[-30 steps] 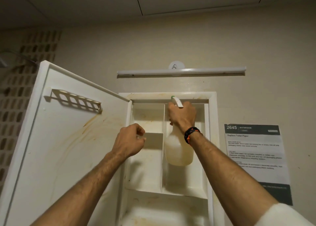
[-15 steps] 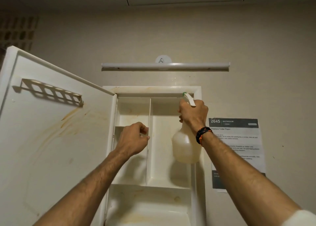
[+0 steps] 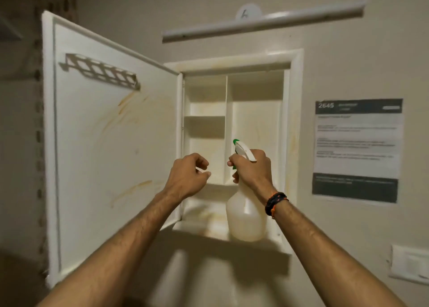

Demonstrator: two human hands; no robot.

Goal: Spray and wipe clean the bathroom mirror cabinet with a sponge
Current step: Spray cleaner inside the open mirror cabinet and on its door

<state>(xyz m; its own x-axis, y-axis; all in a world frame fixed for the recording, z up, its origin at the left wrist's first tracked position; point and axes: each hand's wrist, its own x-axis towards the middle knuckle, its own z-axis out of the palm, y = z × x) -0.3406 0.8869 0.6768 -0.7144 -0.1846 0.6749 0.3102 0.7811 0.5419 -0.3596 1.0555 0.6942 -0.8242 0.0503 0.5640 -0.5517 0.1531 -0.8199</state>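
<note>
Spray bottle held up at the open mirror cabinet, beside a wall notice headed "2645".

The printed notice (image 3: 357, 150) on the wall right of the cabinet (image 3: 296, 130) shows only "2645" clearly in its dark header; the remaining text is too blurred to read. The right hand (image 3: 251, 169) is raised in front of the cabinet's right-hand compartment, its fingers curled round the neck and trigger of the pale spray bottle (image 3: 246, 216), green nozzle pointing up and left toward the interior. The left hand (image 3: 188, 176) hovers just beside it before the left compartment, fingers loosely curled; whether it holds anything cannot be told. The stained cabinet door (image 3: 111, 148) stands swung open to the left.
</note>
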